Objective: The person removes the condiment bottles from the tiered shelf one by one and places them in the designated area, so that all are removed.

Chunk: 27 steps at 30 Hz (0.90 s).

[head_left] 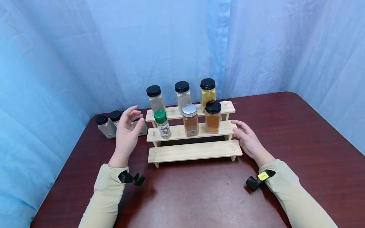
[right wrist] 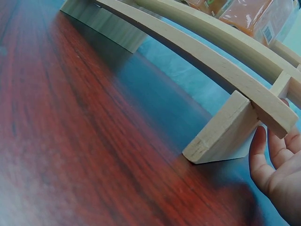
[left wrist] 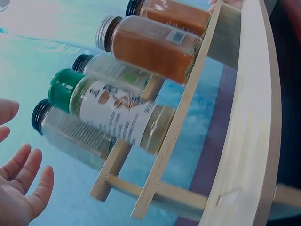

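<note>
A three-step wooden rack (head_left: 194, 151) stands on the dark red table. Its middle step carries a green-capped jar (head_left: 162, 123), a silver-lidded brown spice jar (head_left: 190, 119) and a black-lidded orange-brown jar (head_left: 213, 116). Three black-lidded jars line the top step, the rightmost one yellow (head_left: 207, 91). My left hand (head_left: 127, 133) hovers open just left of the rack, holding nothing, near the green-capped jar (left wrist: 113, 109). My right hand (head_left: 247, 139) lies open against the rack's right end (right wrist: 235, 127), fingers on the middle step.
Several grey spice jars (head_left: 107, 125) with black lids stand on the table behind my left hand. Blue curtains close off the back and sides. The rack's lowest step (head_left: 196, 148) carries nothing. The table edge (head_left: 328, 126) runs at the right.
</note>
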### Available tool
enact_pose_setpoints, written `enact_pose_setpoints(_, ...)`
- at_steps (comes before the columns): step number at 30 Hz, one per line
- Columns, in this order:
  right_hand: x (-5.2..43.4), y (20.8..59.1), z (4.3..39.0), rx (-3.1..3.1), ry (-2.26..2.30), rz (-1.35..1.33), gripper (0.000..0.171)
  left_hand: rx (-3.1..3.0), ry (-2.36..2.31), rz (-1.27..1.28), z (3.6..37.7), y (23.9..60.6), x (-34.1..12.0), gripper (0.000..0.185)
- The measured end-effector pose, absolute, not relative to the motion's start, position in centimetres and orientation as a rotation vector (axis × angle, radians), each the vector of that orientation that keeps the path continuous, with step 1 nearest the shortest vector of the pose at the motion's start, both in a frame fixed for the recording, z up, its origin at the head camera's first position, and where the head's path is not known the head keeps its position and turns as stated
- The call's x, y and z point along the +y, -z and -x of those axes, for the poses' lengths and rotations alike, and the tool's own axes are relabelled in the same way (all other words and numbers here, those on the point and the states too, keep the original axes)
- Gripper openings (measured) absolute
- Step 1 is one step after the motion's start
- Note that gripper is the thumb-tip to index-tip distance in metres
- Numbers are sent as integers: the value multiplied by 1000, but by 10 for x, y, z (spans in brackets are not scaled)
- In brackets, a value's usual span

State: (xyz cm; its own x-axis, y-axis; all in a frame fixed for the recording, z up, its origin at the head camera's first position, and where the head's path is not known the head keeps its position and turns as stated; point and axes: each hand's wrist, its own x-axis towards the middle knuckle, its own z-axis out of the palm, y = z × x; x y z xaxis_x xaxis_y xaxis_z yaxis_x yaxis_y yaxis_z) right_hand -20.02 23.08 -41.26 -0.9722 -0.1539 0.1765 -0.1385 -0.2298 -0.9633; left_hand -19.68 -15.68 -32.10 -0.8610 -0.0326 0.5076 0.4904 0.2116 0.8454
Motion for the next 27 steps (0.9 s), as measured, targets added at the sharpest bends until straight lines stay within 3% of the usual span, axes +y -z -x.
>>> enact_pose_setpoints(18,230,412,200,1959,2424,341,22,-2217,1701,616,198,329,-129,49)
enact_pose_setpoints(27,230,410,200,1955,2417,339,23,-2273,1667,593,199,333,-126,47)
